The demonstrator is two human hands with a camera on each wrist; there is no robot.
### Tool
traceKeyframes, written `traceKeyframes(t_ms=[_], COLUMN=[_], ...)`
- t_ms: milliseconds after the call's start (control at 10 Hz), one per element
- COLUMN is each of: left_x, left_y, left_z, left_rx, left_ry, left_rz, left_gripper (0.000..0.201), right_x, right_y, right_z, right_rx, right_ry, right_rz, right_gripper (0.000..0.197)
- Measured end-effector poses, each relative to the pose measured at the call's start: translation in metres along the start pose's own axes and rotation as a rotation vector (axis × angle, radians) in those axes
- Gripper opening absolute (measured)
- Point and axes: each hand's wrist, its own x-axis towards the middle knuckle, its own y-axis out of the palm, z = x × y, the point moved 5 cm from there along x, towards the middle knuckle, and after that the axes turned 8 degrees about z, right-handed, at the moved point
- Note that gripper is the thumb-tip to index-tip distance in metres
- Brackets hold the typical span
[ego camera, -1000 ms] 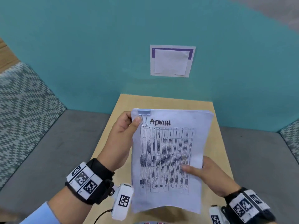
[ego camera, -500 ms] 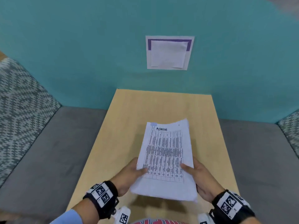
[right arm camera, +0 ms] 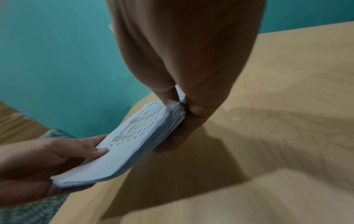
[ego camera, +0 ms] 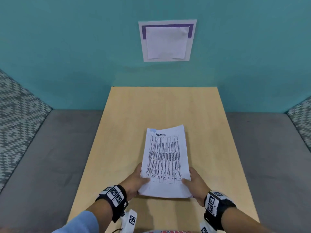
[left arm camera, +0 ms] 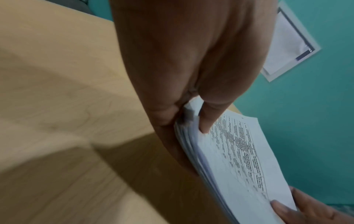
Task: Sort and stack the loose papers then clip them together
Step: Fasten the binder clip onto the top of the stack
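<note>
A stack of white papers point(ego camera: 165, 158), its top sheet a printed table headed "ADMIN", hovers low over the wooden table point(ego camera: 127, 125), near-flat with its far end dipped toward the wood. A pale blue binder clip point(ego camera: 153, 131) sits on its far left corner. My left hand point(ego camera: 139, 179) pinches the near left corner, thumb on top and fingers beneath. My right hand point(ego camera: 191, 180) pinches the near right corner the same way. The stack's edge point(left arm camera: 193, 145) shows several sheets under my left thumb point(left arm camera: 207, 121). In the right wrist view my right hand point(right arm camera: 178, 106) clamps the stack point(right arm camera: 134, 136).
A teal wall point(ego camera: 67, 47) rises behind the table, with a white paper point(ego camera: 166, 41) stuck on it. Grey bench seats point(ego camera: 42, 165) flank the table on both sides, with patterned cushions point(ego camera: 15, 118) at the outer edges. Bare wood lies beyond the stack.
The stack went from held upright before me to lowered almost flat over the table. My left hand shifted from the clipped top corner down to the near left corner.
</note>
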Motion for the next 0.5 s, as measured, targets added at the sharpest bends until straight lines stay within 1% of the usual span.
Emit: traceKeyframes(t_ms=[100, 200, 300, 400, 500], left_x=[0.011, 0.015, 0.018, 0.02, 0.003], left_y=[-0.005, -0.005, -0.01, -0.025, -0.044], left_z=[0.008, 0.004, 0.005, 0.012, 0.036], left_rx=[0.034, 0.149, 0.244, 0.308, 0.501], left_ry=[-0.026, -0.028, -0.035, -0.065, -0.084], left_rz=[-0.021, -0.049, -0.046, -0.133, -0.229], left_gripper=[0.075, 0.074, 0.066, 0.029, 0.029], right_x=[0.009, 0.021, 0.028, 0.03, 0.018], right_y=[0.002, 0.001, -0.002, -0.019, -0.043], right_z=[-0.009, -0.01, 0.0, 0.004, 0.011], right_rx=[-0.134, -0.262, -0.383, -0.72, -0.745], right_ry=[0.015, 0.026, 0.086, 0.172, 0.163], right_rz=[-0.043, -0.062, -0.01, -0.041, -0.119], right_gripper=[0.047, 0.051, 0.058, 0.062, 0.054])
